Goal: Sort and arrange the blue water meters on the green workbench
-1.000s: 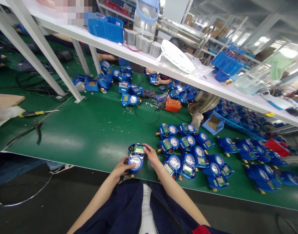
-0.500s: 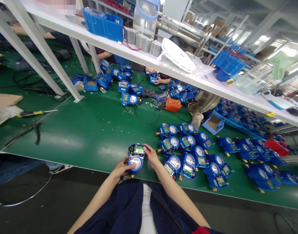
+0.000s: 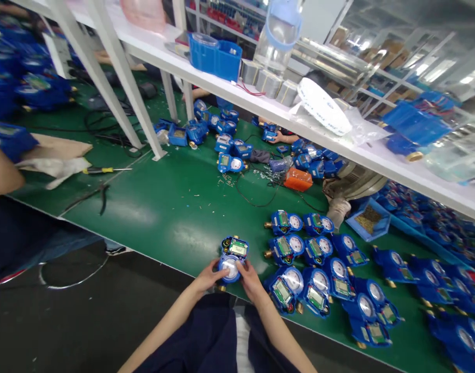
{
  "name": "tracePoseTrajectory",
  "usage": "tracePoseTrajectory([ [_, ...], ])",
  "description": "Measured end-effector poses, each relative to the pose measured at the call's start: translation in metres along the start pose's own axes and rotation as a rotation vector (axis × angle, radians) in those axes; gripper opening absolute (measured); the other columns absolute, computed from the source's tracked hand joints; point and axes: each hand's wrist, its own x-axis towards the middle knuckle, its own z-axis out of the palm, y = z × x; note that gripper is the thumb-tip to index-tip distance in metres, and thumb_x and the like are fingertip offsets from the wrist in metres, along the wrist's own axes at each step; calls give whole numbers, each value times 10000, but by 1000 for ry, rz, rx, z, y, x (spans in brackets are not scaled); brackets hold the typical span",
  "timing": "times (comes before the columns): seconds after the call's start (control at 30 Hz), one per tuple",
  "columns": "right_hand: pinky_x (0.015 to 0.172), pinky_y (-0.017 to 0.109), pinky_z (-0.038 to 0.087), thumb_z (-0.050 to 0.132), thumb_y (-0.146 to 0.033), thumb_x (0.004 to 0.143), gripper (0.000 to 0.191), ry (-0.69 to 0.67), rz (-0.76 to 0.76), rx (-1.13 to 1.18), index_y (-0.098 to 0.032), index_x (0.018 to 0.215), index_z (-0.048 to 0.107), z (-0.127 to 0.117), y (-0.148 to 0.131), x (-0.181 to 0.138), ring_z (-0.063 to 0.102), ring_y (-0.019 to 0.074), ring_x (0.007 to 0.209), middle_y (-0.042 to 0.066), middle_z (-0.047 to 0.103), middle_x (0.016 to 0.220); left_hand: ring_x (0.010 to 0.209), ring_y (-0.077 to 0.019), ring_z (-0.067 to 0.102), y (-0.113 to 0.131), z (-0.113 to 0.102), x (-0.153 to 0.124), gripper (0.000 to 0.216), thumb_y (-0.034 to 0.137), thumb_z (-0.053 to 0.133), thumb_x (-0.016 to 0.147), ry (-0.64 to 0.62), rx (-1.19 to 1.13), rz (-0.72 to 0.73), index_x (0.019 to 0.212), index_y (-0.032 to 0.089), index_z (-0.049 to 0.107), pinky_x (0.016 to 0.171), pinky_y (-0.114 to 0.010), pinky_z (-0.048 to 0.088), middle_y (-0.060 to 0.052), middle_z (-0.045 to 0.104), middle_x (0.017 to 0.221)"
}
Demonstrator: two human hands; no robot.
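Both hands had closed in on the blue meter [image 3: 232, 258] at the green table's [image 3: 163, 207] near edge, the left hand [image 3: 209, 274] and right hand [image 3: 250, 277] now gripping its round dial end, the right having slid down from beside the display, which suggested the work had shifted to the dial.

My two bare forearms reached forward from my lap and drew in toward each other. My left hand [image 3: 207, 277] curled in from the left, thumb on top, fingers closed in a grip. My right hand [image 3: 250, 280] faced it from the right, fingers bent inward, wrist straight. Both hands sat close together, nearly touching.
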Motion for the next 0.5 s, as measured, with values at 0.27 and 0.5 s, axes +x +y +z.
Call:
tracePoseTrajectory([
  [0.27, 860, 393, 532, 790, -497, 590, 513, -11, 133, -25, -207, 981, 629, 0, 0, 17, 668, 264, 977, 64, 720, 992, 1100, -344, 567, -3, 11, 3, 627, 436, 817, 585, 107, -118, 272, 1105, 137, 634, 985, -416, 426, -136, 659, 1131],
  [0.5, 851, 399, 543, 788, -438, 646, 584, -258, 186, -212, -172, 1125, 588, -22, -23, -4, 659, 281, 1019, 98, 701, 1090, 1068, -321, 575, -28, 54, -46, 723, 420, 792, 634, 238, -312, 340, 1265, 184, 528, 921, -417, 465, -134, 617, 1190],
])
